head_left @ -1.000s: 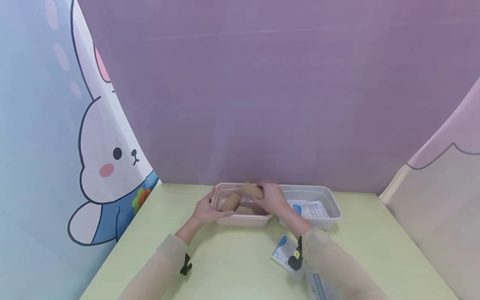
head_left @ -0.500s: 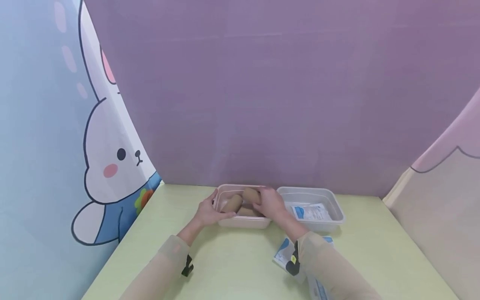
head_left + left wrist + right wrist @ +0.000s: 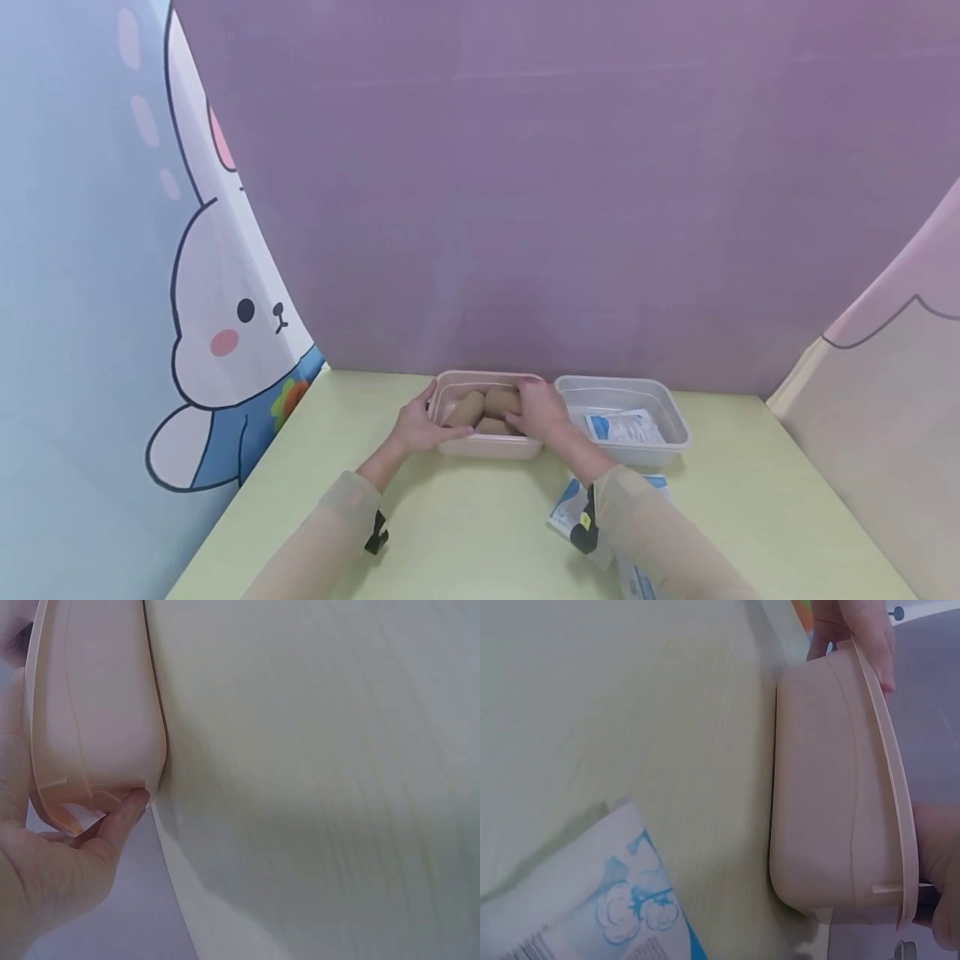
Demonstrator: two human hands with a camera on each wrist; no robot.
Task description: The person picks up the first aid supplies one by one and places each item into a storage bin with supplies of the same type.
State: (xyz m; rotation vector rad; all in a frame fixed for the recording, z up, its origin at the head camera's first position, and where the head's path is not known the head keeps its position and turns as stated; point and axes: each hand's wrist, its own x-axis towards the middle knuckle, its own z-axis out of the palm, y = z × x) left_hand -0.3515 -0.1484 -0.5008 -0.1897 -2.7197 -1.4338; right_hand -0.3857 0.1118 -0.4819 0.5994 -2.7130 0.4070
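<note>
A pink plastic bin (image 3: 491,448) stands at the back of the table with several brown rolls (image 3: 465,409) inside. My left hand (image 3: 416,425) grips the bin's left end, thumb along the front rim; in the left wrist view its fingers curl round the end under the rim (image 3: 56,817). My right hand (image 3: 543,410) reaches over the bin's right end and holds a brown roll (image 3: 501,403) low among the others, its thumb on the roll's right side. The right wrist view shows this hand only partly, behind the rim (image 3: 907,847).
Right of the pink bin stands a white bin (image 3: 652,454) with a white-and-blue packet (image 3: 626,426) in it. More such packets (image 3: 566,504) lie on the table under the right forearm; one (image 3: 641,900) shows printed cotton bolls. A purple backdrop (image 3: 495,208) rises behind the table.
My right hand has lowered the brown roll from above the pink bin's back rim down among the other rolls. The left hand keeps its hold on the bin. The head view has shifted slightly.
</note>
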